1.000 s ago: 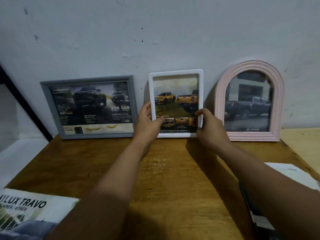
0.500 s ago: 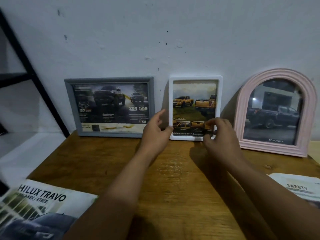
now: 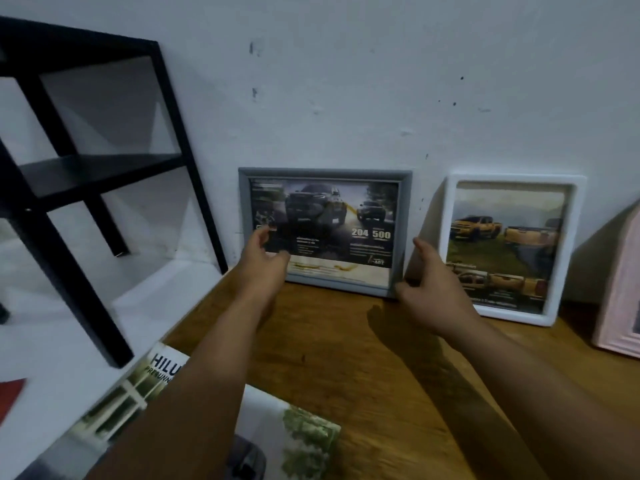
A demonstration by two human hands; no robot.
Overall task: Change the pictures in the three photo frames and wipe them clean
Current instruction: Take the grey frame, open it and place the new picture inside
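Pink frame (image 3: 620, 299) cut by right picture edge, only left side showing at table's (image 3: 346, 341) back right. Brochure (image 3: 294, 434) at table's front left corner partly under left forearm, title cut to "HILU". Left hand (image 3: 263, 268) covers grey frame's (image 3: 325, 174) lower left corner. Small print in both pictures too blurred to read.

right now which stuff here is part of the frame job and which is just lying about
Job: grey frame, white frame, pink frame, left hand, right hand.

Lying about: truck brochure, black shelf, wooden table.
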